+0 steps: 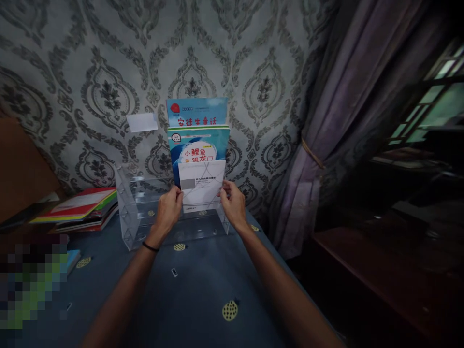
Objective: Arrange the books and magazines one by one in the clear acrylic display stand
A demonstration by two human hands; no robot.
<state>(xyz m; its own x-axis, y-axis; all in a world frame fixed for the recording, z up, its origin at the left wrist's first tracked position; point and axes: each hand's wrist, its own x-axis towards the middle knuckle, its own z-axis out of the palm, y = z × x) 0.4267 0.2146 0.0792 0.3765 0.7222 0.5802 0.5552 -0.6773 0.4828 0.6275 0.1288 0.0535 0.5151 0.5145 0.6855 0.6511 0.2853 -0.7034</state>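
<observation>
A white book [205, 195] with a grey block on its cover is held upright between my two hands. My left hand [169, 207] pinches its left edge, a dark band around that wrist. At its right edge my right hand [232, 203] grips with thumb and fingers. Directly behind stand a blue book [199, 142] with red and black characters and a taller light-blue book [197, 111]. The books are at the right part of a clear tiered acrylic rack [126, 212]; whether the white book's lower edge touches a tier I cannot tell.
Left of the rack lies a stack of books and folders [83, 205], beside a brown box [25, 169]. A white card [142, 123] shows above the rack. Patterned wallpaper stands behind; a tied curtain [308, 145] hangs at right, past the blue tablecloth's [195, 309] edge.
</observation>
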